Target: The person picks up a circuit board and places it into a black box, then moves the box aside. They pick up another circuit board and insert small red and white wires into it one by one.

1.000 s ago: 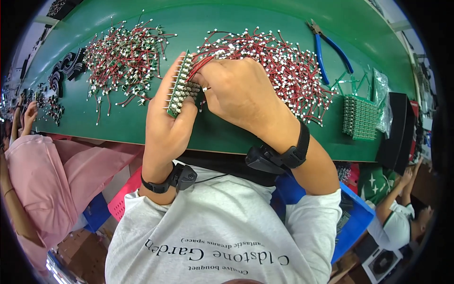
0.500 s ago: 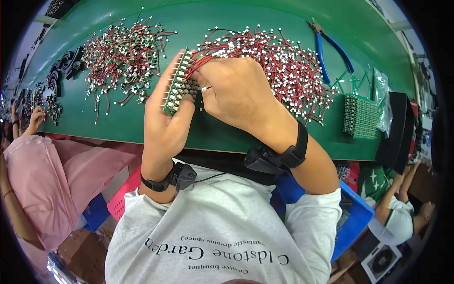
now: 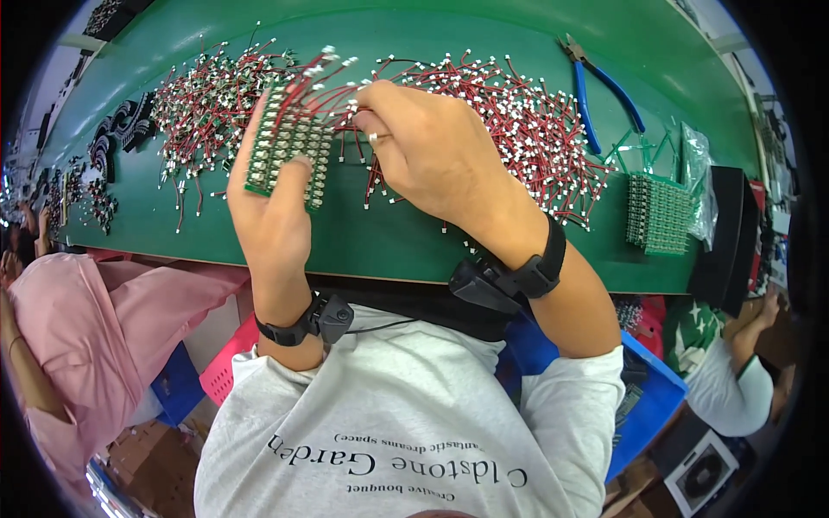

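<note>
My left hand (image 3: pixel 272 229) is closed around a green circuit board panel (image 3: pixel 289 151) covered in rows of small pale connectors, its thumb lying across the face. Red wire leads (image 3: pixel 298 91) with white plugs fan out from the panel's far end. Just right of the panel, my right hand (image 3: pixel 440 155) pinches a wire lead with a white plug (image 3: pixel 373 136) poking out by the fingers; the rest of that lead is mostly hidden. Beyond and right of this hand spreads a heap of red leads with white plugs (image 3: pixel 535 129).
On the green table (image 3: pixel 484 26) another pile of red leads with small green boards (image 3: pixel 194 108) lies left. Blue-handled cutters (image 3: pixel 604 91), a stack of green panels (image 3: pixel 659 211) and a clear plastic bag (image 3: pixel 698 190) sit right. A person in pink (image 3: pixel 95 319) is close at left.
The panel in my left hand has swung from nearly edge-on to face-up and shifted left. My right hand has drawn slightly away from it. The leads at its far end now splay out.
</note>
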`<state>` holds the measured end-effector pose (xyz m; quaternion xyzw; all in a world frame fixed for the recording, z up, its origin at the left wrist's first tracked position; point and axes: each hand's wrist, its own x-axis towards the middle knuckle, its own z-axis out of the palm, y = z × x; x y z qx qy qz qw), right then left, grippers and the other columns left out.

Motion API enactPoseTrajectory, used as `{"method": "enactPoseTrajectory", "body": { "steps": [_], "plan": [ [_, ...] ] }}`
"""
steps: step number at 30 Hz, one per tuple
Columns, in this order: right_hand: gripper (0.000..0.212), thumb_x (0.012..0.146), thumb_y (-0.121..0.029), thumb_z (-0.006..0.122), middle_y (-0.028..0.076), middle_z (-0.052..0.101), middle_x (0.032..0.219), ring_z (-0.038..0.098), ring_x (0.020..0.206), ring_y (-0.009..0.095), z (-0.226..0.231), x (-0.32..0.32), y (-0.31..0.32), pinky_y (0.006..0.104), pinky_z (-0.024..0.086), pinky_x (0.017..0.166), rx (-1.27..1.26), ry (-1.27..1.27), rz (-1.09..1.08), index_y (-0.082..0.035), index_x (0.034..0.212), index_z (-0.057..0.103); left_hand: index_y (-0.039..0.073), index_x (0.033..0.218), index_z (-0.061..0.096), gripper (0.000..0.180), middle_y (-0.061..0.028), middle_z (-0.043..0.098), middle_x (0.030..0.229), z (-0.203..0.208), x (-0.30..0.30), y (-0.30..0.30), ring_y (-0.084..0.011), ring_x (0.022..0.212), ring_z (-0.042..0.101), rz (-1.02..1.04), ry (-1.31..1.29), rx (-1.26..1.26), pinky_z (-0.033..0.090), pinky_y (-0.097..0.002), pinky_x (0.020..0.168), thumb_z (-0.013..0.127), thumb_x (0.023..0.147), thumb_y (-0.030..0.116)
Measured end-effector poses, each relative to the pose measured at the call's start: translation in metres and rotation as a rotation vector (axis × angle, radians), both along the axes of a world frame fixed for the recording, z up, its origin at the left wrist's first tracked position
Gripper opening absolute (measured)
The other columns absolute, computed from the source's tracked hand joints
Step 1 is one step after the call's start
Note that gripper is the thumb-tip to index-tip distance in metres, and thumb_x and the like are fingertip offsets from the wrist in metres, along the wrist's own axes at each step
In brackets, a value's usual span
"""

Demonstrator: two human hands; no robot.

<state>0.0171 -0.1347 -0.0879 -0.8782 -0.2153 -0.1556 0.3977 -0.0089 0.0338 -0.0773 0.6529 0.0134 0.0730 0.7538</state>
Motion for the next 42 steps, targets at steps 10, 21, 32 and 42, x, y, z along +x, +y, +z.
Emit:
{"method": "enactPoseTrajectory", "body": {
  "steps": [10, 21, 32, 42],
  "plan": [
    [0.007, 0.091, -0.007, 0.062, 0.014, 0.063, 0.071, 0.065, 0.063, 0.032, 0.009, -0.006, 0.006, 0.0394, 0.051, 0.054, 0.253, 0.028, 0.198, -0.002, 0.095, 0.062, -0.008, 0.144, 0.041, 0.061, -0.0144, 0.062, 0.124, -0.005, 0.004, 0.008, -0.0144, 0.103, 0.063, 0.056, -0.006, -0.026, 0.049, -0.0266, 0.091, 0.048, 0.084, -0.014],
    [0.009, 0.088, -0.008, 0.060, 0.017, 0.060, 0.067, 0.060, 0.059, 0.038, 0.005, -0.007, 0.003, 0.0457, 0.047, 0.052, 0.082, 0.024, 0.224, -0.002, 0.083, 0.056, -0.007, 0.146, 0.039, 0.060, -0.0138, 0.057, 0.132, -0.010, -0.004, -0.012, -0.0140, 0.115, 0.056, -0.184, -0.149, 0.071, 0.044, -0.0276, 0.099, 0.044, 0.087, -0.016],
    [0.009, 0.086, -0.006, 0.057, 0.019, 0.057, 0.064, 0.059, 0.059, 0.040, 0.006, -0.007, 0.003, 0.0471, 0.047, 0.054, 0.109, 0.028, 0.206, 0.000, 0.080, 0.054, -0.006, 0.148, 0.035, 0.062, -0.0160, 0.053, 0.139, -0.005, -0.004, -0.013, -0.0177, 0.123, 0.053, -0.258, -0.182, 0.170, 0.040, -0.0310, 0.106, 0.044, 0.087, -0.014],
    [0.017, 0.088, -0.008, 0.052, 0.020, 0.054, 0.064, 0.055, 0.056, 0.040, 0.005, -0.006, 0.005, 0.0444, 0.043, 0.052, 0.295, 0.143, 0.214, 0.002, 0.075, 0.054, -0.005, 0.152, 0.027, 0.080, -0.0170, 0.046, 0.146, 0.003, -0.009, -0.012, -0.0188, 0.125, 0.051, -0.330, -0.094, 0.101, 0.043, -0.0288, 0.102, 0.042, 0.075, -0.016]
  ]
}}
